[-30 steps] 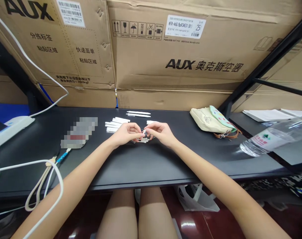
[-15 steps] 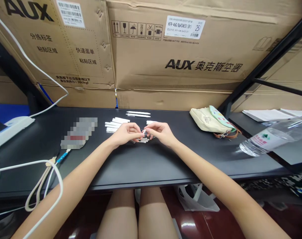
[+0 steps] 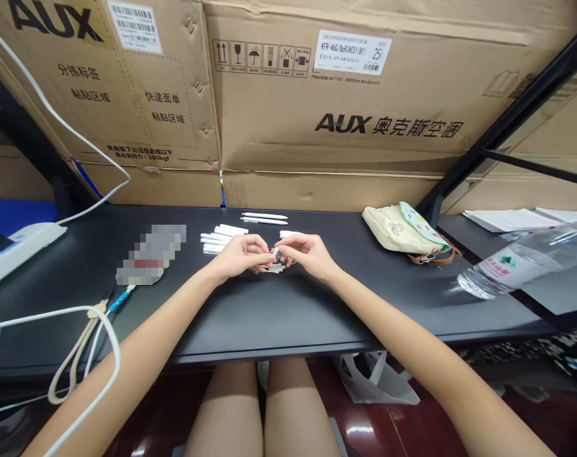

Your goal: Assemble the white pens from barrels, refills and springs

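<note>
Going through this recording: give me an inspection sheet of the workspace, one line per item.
Surface: black desk.
Job's things: loose pile of white pens, a separate pair of white pens, small dark-and-white parts between the hands.
Clutter: canvas bag, plastic water bottle, pixelated item.
Hands: left hand and right hand meet over the parts; grip unclear.
Cables: white cable looping across the desk's left side.
Surroundings: AUX cardboard boxes behind; plastic bag under the desk.
</note>
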`<move>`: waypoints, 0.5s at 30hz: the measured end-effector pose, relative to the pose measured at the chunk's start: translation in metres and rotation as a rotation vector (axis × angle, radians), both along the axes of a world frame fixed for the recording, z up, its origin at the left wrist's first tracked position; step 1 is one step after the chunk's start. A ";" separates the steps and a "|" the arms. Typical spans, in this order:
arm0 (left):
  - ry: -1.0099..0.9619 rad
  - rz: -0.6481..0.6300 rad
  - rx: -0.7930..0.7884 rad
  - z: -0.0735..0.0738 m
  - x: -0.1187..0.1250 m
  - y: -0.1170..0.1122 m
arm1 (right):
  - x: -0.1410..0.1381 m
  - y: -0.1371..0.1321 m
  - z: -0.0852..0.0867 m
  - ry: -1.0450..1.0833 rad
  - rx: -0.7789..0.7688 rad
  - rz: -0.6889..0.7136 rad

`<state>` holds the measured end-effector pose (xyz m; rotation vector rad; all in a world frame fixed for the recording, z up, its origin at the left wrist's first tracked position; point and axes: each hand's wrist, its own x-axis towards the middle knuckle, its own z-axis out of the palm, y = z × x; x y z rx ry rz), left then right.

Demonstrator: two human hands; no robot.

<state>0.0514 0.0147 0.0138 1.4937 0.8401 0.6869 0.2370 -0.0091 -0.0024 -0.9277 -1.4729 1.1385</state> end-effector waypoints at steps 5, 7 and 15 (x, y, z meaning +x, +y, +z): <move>0.000 0.024 0.007 -0.002 0.000 0.001 | 0.000 -0.001 0.002 -0.019 -0.002 0.012; -0.005 0.030 0.014 -0.002 0.000 0.001 | 0.000 -0.001 0.001 -0.008 -0.012 0.025; -0.012 0.043 0.014 -0.003 0.001 0.001 | 0.000 0.000 -0.001 0.022 -0.030 0.045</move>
